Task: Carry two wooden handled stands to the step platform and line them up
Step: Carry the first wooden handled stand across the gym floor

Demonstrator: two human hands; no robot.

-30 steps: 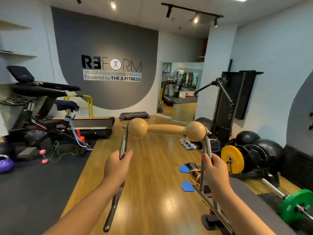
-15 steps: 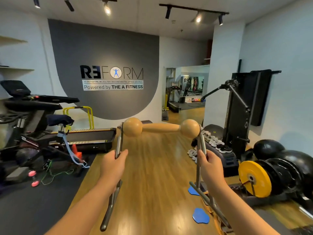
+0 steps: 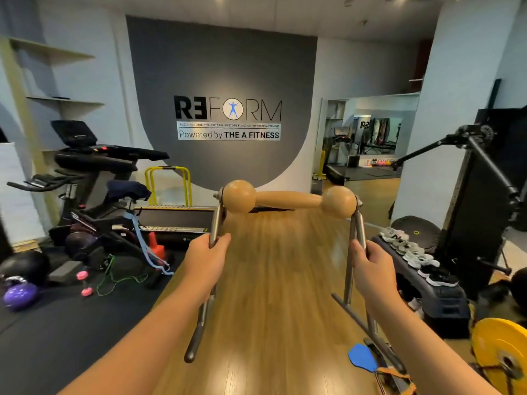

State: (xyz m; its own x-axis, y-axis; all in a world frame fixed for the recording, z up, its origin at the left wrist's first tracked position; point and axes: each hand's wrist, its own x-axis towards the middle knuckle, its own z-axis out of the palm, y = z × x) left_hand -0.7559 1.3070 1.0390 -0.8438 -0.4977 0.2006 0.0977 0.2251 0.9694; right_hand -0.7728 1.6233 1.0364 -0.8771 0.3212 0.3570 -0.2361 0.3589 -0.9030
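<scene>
Gym room, wood floor (image 3: 273,280) down the middle, black mat (image 3: 57,332) on the left. Far wall has a grey panel with REFORM sign (image 3: 228,116). Left: exercise bike (image 3: 94,206), purple kettlebell (image 3: 19,293), pink dumbbell (image 3: 84,283), green cord (image 3: 119,277). Far left-centre: treadmill (image 3: 174,220) with yellow rails (image 3: 168,181). Right: row of shoes (image 3: 413,253) on a dark bench, yellow weight plate (image 3: 499,354), near blue pad (image 3: 362,357), black cable machine (image 3: 484,195).

A gym: treadmill (image 3: 174,220), exercise bike (image 3: 85,212), yellow weight plate (image 3: 496,357), fitness sign (image 3: 228,118).
</scene>
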